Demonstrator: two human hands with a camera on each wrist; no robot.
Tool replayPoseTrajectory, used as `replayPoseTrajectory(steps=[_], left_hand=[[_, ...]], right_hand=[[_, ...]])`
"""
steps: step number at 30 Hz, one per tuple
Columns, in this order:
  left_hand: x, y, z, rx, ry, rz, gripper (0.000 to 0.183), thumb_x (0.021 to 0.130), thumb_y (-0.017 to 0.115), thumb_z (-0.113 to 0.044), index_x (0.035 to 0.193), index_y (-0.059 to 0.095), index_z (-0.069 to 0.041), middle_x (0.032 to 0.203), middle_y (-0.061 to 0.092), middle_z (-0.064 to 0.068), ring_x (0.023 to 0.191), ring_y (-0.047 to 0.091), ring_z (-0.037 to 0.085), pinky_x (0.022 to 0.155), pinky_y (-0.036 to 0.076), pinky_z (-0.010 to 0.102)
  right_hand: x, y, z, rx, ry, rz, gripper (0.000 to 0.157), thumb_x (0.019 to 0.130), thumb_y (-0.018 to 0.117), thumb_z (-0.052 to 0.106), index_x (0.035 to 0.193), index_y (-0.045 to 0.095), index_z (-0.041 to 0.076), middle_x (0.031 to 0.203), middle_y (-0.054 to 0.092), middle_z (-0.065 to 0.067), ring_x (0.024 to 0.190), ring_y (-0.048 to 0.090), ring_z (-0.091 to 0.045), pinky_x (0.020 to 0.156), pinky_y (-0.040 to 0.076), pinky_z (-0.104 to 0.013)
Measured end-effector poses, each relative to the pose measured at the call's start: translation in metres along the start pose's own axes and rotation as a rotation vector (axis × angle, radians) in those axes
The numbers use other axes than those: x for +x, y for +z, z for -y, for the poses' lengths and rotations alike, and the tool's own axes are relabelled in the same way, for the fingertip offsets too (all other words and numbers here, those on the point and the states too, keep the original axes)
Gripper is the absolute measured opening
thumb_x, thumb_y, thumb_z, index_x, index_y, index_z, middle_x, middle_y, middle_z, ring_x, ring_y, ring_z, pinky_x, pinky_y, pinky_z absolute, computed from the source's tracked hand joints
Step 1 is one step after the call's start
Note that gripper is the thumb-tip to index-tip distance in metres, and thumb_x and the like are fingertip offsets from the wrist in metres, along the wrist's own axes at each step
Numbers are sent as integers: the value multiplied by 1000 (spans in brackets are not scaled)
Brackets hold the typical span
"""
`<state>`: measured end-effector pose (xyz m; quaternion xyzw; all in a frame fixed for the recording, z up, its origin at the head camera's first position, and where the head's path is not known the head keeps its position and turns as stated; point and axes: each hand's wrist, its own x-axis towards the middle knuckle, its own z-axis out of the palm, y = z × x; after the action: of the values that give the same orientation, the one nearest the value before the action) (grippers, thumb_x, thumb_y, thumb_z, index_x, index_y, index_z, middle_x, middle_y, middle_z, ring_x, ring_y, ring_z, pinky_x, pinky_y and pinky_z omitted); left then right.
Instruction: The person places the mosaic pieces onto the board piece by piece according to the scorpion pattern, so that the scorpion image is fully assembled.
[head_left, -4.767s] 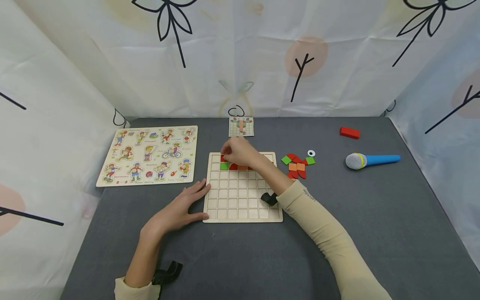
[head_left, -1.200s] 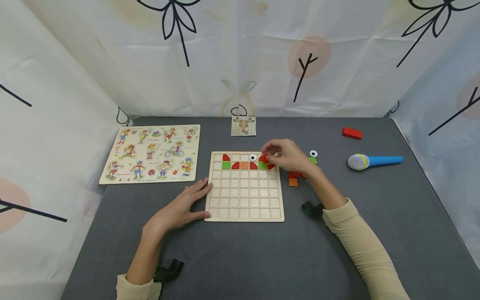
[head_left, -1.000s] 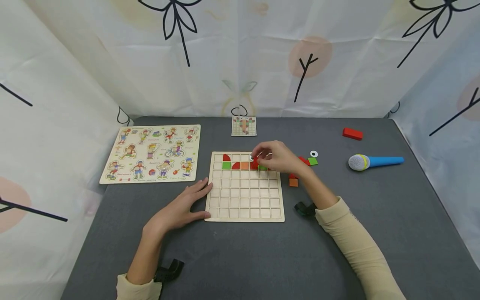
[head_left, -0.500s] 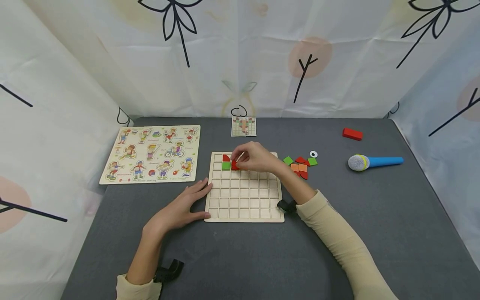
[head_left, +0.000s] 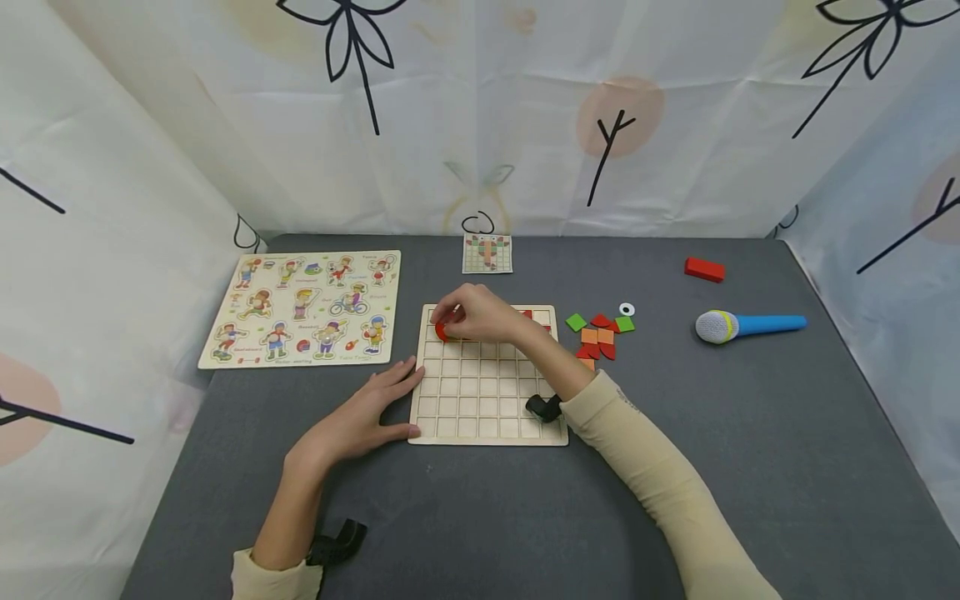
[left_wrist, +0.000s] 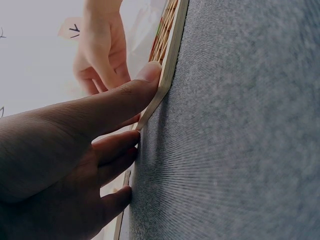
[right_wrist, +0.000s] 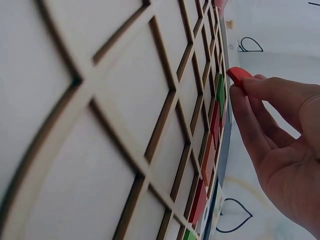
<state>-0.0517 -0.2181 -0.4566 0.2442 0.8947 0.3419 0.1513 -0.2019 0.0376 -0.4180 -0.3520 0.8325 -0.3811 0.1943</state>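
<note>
My right hand (head_left: 483, 315) pinches a red quarter-round tile (right_wrist: 239, 76) between thumb and fingertips, over the upper left of a wooden grid board (head_left: 487, 387). In the right wrist view the tile is raised off the grid, near a green square tile (right_wrist: 220, 90). Along the same row sit a red tile (right_wrist: 215, 120), an orange tile (right_wrist: 207, 157) and more red and green ones. From above, my right hand hides most of that row. My left hand (head_left: 360, 417) rests with spread fingers against the board's left edge, thumb at the lower left corner.
Right of the board lie loose red, green and orange tiles (head_left: 589, 336) and a white ring piece (head_left: 627, 309). Farther right are a red block (head_left: 704, 269) and a toy microphone (head_left: 765, 323). A pattern card (head_left: 487, 253) stands behind; a picture puzzle (head_left: 300, 287) lies left.
Over the last second my right hand has carried the red tile leftward across the board's top rows, from the right end to the left. My left hand has stayed in place.
</note>
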Motion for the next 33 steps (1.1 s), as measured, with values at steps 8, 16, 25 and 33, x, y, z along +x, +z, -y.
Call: replayPoseTrajectory(steps=[8, 16, 25, 33], left_hand=[[-1, 1, 5, -18, 40, -14, 91, 96, 83, -42, 169, 40, -10, 180, 27, 20, 166, 27, 48, 129, 19, 79], [3, 9, 21, 2, 23, -4, 93, 95, 81, -50, 171, 36, -21, 182, 24, 13, 167, 26, 44, 129, 20, 78], [-2, 1, 5, -13, 16, -3, 93, 95, 80, -52, 170, 37, -17, 182, 25, 16, 166, 26, 48, 128, 20, 79], [-1, 2, 7, -22, 28, -7, 92, 96, 82, -45, 170, 38, -14, 181, 25, 17, 166, 25, 48, 130, 18, 78]], right_hand=[[12, 8, 5, -96, -2, -1, 23, 102, 66, 0, 120, 81, 1, 116, 83, -15, 104, 79, -26, 92, 65, -31], [12, 9, 9, -190, -1, 8, 24, 101, 70, 2, 122, 80, 0, 117, 82, -17, 109, 78, -29, 97, 65, -36], [14, 12, 10, -225, 22, 35, 29, 100, 75, 9, 128, 78, 1, 121, 78, -16, 113, 75, -29, 100, 63, -38], [18, 16, 11, -259, 36, 36, 28, 99, 73, 6, 126, 79, 2, 119, 79, -15, 110, 73, -28, 99, 61, -39]])
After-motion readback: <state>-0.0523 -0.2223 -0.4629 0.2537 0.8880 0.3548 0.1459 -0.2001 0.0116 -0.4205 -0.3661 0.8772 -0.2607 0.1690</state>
